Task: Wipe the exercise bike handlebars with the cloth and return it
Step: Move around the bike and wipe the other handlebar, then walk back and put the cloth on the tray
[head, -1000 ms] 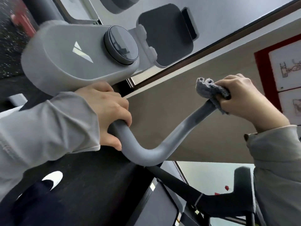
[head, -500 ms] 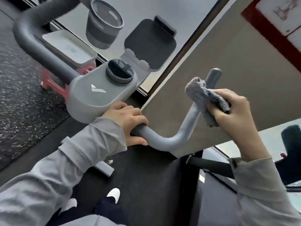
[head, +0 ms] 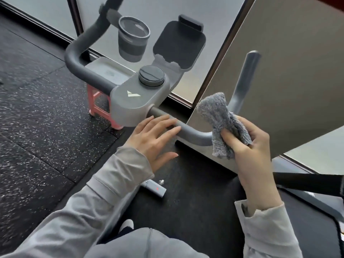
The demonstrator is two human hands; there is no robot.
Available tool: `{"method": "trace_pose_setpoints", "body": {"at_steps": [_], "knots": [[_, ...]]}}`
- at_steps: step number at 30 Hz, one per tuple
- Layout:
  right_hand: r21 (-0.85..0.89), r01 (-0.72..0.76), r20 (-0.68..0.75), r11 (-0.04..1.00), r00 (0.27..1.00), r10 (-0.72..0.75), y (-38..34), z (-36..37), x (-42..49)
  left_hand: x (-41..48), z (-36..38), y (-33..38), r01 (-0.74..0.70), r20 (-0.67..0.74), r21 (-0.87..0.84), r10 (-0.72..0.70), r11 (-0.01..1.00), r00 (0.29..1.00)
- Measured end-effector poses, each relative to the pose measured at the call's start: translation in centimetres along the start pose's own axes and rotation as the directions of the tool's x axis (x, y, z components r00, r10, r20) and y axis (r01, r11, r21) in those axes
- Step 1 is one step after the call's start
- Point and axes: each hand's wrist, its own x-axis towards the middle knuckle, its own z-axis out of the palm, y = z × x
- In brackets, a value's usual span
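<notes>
The grey exercise bike handlebar [head: 193,134] runs from the console [head: 137,103] out to the right and bends up to a tip [head: 247,71]. Its left arm [head: 81,62] curves up toward the window. My right hand [head: 249,144] grips a fluffy grey cloth [head: 221,123], held bunched just in front of the right bend of the bar. My left hand [head: 156,138] hovers with fingers spread over the bar beside the console, fingertips touching or just above it.
A grey cup holder [head: 133,41] and a dark tablet holder [head: 179,43] stand behind the console's round knob [head: 151,75]. A pink stool with a white tray [head: 104,94] sits on the speckled floor to the left. A black bar [head: 307,183] crosses at right.
My left hand has let go of the bar and opened its fingers. My right hand drew the cloth off the upright end down toward the bend. My view has tilted down.
</notes>
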Motion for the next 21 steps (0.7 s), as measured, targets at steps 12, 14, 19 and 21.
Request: {"method": "trace_pose_setpoints", "body": {"at_steps": [12,14,19,21], "knots": [[0.196,-0.036,0.337,0.98,0.941,-0.033,5.4,-6.0,-5.5,-10.2,5.3,9.1,0.429,0.224,0.21,-0.47,0.879,0.854],[0.202,-0.044,0.387,0.978,0.921,-0.039,6.2,-6.7,-6.5,-12.4,7.6,10.5,0.55,0.267,0.16,-0.572,0.82,0.775],[0.201,-0.067,0.52,0.977,0.853,-0.049,7.0,-7.0,-8.9,-20.2,12.7,13.1,0.782,0.423,0.291,-0.808,0.551,0.411],[0.212,-0.085,0.567,0.974,0.822,-0.051,6.9,-6.4,-10.2,-24.3,14.0,14.8,0.837,0.461,0.302,-0.838,0.456,0.291]]}}
